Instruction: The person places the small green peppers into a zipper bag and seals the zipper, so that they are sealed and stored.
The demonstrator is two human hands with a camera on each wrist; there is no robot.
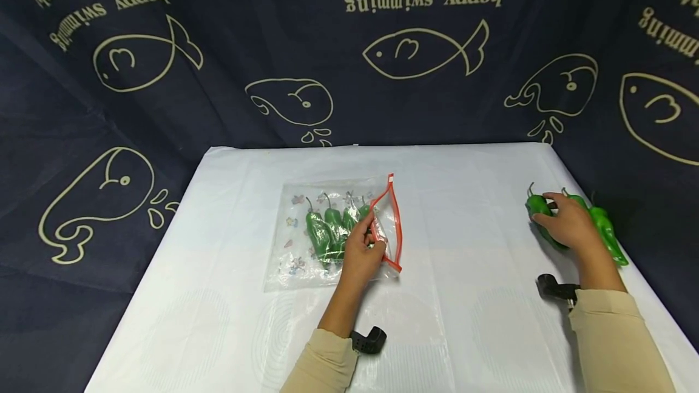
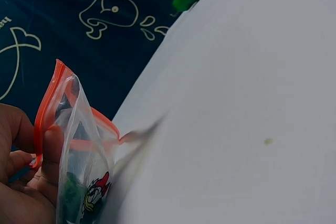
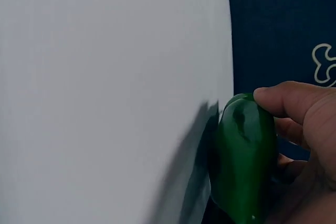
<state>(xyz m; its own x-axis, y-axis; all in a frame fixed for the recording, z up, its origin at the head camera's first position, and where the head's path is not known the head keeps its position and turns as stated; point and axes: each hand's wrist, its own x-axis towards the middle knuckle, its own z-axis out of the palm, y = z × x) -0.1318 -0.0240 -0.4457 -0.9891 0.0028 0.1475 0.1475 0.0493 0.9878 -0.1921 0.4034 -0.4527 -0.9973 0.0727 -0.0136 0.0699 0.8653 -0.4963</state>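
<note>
A clear zip bag (image 1: 284, 262) with a red zip edge lies on the table, and several green peppers (image 1: 318, 232) show through it. My left hand (image 1: 361, 256) pinches the near side of the bag's mouth, which gapes toward the right. In the left wrist view the red rim (image 2: 46, 111) passes between thumb and fingers. Over at the table's right side, my right hand (image 1: 570, 226) holds a green pepper (image 1: 537, 205) by its upper part. The right wrist view shows this glossy pepper (image 3: 244, 150) under the thumb and fingers.
More green peppers (image 1: 606, 232) lie beside the right hand, close to the table's right edge. A white cloth covers the table (image 1: 464, 199). Dark fabric (image 1: 349, 108) printed with fish and whales hangs behind and around it. Each wrist wears a black camera (image 1: 371, 341).
</note>
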